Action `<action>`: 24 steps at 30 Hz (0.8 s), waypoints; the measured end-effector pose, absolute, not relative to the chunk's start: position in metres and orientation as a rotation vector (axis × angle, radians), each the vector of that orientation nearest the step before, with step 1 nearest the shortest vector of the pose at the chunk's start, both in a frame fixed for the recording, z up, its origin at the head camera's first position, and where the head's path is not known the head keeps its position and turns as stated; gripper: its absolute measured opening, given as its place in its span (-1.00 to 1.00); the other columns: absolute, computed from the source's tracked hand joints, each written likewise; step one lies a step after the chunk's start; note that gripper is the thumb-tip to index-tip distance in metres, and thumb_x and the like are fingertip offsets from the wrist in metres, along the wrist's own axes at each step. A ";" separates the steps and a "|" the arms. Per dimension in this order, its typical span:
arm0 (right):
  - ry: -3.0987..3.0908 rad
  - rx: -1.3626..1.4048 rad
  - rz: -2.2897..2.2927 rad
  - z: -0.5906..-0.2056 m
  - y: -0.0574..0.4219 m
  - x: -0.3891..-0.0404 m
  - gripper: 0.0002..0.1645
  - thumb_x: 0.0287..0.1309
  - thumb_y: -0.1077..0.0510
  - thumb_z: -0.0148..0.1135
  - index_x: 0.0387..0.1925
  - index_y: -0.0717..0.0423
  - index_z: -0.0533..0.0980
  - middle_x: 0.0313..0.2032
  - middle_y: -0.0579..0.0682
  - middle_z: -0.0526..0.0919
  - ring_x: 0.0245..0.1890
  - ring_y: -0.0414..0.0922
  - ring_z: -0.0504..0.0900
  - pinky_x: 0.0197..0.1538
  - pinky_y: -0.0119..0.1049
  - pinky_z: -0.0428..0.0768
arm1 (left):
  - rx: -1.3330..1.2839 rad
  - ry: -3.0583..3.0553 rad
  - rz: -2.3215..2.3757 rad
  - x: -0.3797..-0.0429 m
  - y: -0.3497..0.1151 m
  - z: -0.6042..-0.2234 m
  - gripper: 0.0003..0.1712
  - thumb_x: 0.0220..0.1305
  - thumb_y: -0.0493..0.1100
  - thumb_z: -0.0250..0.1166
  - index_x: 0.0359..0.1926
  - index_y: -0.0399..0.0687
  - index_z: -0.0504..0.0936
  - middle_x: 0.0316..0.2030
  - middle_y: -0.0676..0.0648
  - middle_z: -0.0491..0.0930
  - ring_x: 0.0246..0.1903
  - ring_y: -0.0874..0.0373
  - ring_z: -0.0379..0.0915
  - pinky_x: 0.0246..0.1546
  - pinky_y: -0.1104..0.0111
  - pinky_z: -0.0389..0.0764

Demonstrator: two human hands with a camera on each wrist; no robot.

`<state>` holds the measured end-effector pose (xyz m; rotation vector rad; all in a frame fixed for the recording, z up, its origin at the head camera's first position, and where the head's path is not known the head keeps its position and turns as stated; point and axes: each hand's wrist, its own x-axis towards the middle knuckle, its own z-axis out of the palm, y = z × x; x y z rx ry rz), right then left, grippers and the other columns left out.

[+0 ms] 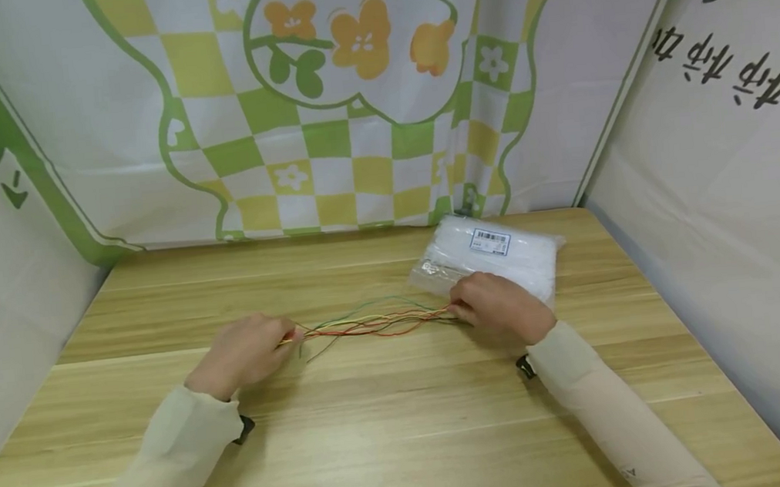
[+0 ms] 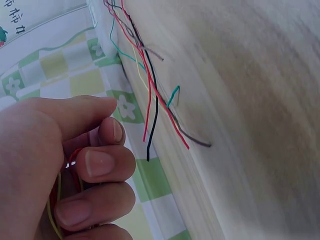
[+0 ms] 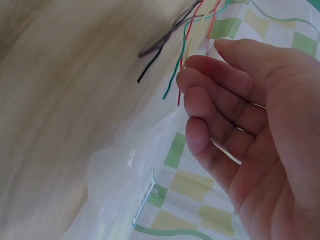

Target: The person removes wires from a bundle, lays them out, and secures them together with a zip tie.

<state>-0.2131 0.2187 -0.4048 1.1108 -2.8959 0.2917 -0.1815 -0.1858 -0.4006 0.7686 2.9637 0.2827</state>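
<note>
Thin coloured wires (image 1: 369,324) in red, yellow, green, black and dark brown stretch loosely between the two hands, just over the table. My left hand (image 1: 249,352) is at their left end. In the left wrist view its curled fingers (image 2: 100,162) hold a red and a yellow wire, while other loose wire ends (image 2: 150,100) hang past the fingertips. At the right end, my right hand (image 1: 500,307) pinches a red wire between thumb and forefinger. Beside its fingertips, the right wrist view shows free black, green and red ends (image 3: 172,77). The pinch itself is partly hidden.
A clear plastic bag of white contents (image 1: 503,264) with a barcode label (image 1: 490,242) lies behind and beside the right hand. The wooden table (image 1: 379,438) ends at a patterned cloth backdrop (image 1: 354,154), with cloth walls at both sides.
</note>
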 end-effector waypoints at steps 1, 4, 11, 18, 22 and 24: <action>-2.894 1.108 0.299 -0.403 0.219 -0.213 -0.67 0.43 0.17 0.31 -0.54 -0.01 0.59 -0.51 -0.19 0.62 -0.48 -0.29 0.48 -0.22 -0.27 0.61 | 0.781 2.964 0.285 -0.181 -0.185 -0.401 -0.58 0.58 -0.07 0.22 -0.53 0.12 0.43 -0.64 0.13 0.19 -0.61 0.24 0.09 -0.54 0.34 0.14; -2.891 1.102 0.314 -0.400 0.219 -0.212 -0.65 0.41 0.19 0.32 -0.56 -0.03 0.56 -0.52 -0.20 0.60 -0.48 -0.28 0.47 -0.24 -0.28 0.58 | 0.802 2.961 0.288 -0.180 -0.184 -0.403 -0.61 0.56 -0.12 0.22 -0.51 0.11 0.43 -0.64 0.14 0.19 -0.61 0.25 0.08 -0.54 0.35 0.13; -2.841 1.163 0.356 -0.399 0.218 -0.212 -0.65 0.37 0.17 0.39 -0.57 -0.05 0.54 -0.54 -0.20 0.57 -0.50 -0.31 0.43 -0.30 -0.35 0.52 | 0.793 2.942 0.307 -0.180 -0.177 -0.404 -0.59 0.56 -0.11 0.22 -0.53 0.11 0.43 -0.63 0.12 0.23 -0.61 0.25 0.12 -0.55 0.36 0.15; -2.777 1.293 0.422 -0.395 0.209 -0.209 -0.78 0.28 0.24 0.45 -0.52 0.05 0.68 -0.56 -0.19 0.60 -0.50 -0.37 0.42 -0.35 -0.48 0.50 | 0.826 2.921 0.326 -0.181 -0.167 -0.404 -0.58 0.57 -0.13 0.17 -0.54 0.11 0.40 -0.64 0.13 0.20 -0.62 0.26 0.08 -0.54 0.38 0.12; -2.762 1.316 0.432 -0.392 0.203 -0.205 -0.83 0.26 0.25 0.45 -0.47 0.06 0.73 -0.53 -0.18 0.65 -0.49 -0.39 0.46 -0.35 -0.52 0.51 | 0.844 2.922 0.311 -0.182 -0.161 -0.405 -0.57 0.56 -0.14 0.19 -0.55 0.10 0.36 -0.64 0.13 0.17 -0.61 0.26 0.06 -0.52 0.37 0.11; -2.764 1.312 0.441 -0.390 0.200 -0.202 -0.81 0.26 0.24 0.46 -0.50 0.04 0.71 -0.55 -0.20 0.62 -0.51 -0.39 0.41 -0.39 -0.54 0.47 | 0.854 2.919 0.318 -0.182 -0.158 -0.405 -0.58 0.55 -0.13 0.22 -0.54 0.10 0.39 -0.64 0.13 0.19 -0.61 0.26 0.08 -0.52 0.37 0.12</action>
